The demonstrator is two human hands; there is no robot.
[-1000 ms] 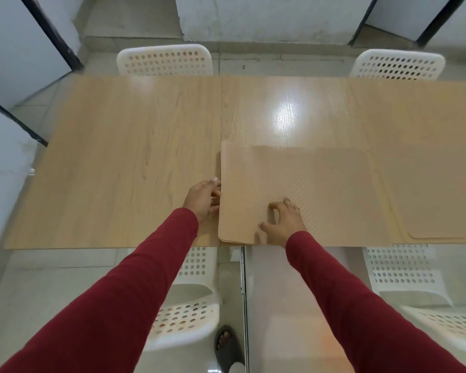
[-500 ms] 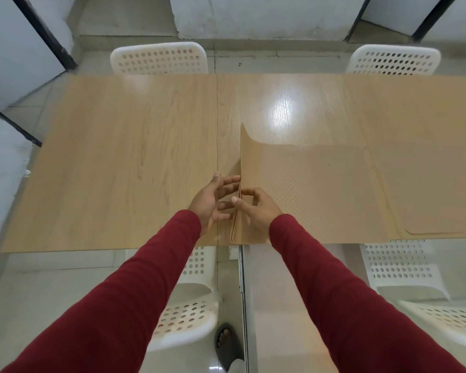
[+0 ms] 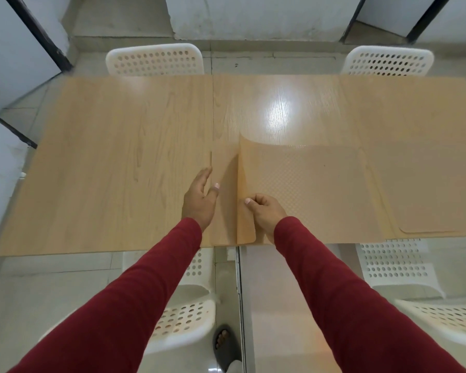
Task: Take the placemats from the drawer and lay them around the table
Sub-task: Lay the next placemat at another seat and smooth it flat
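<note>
In the head view, the right hand (image 3: 267,210) pinches the left edge of the top placemat (image 3: 307,184) between thumb and fingers and peels it up, so that edge stands nearly upright while the rest of the sheet lies flat on the stack of placemats (image 3: 223,211) at the near edge of the table (image 3: 105,162), close to its middle seam. The left hand (image 3: 199,203) is open, fingers spread, holding nothing; its fingertips rest on or just above the exposed sheet below, and I cannot tell which.

To do this step well, I judge the left hand should press the lower sheet flat, so that only one mat comes away. The right hand should peel slowly from the corner, since these thin, flexible sheets look likely to cling together. Once the mat is free, both hands can carry it by opposite edges, so it does not fold, to the bare left half of the table.

Counted: two hands. One mat is lifted, with at least one more beneath it; the stack's full number is not readable. A further placemat (image 3: 428,195) lies flat to the right, at the near edge. Parts of four white perforated chairs show: far left (image 3: 154,60), far right (image 3: 388,63), near left (image 3: 183,319), near right (image 3: 396,265).
</note>
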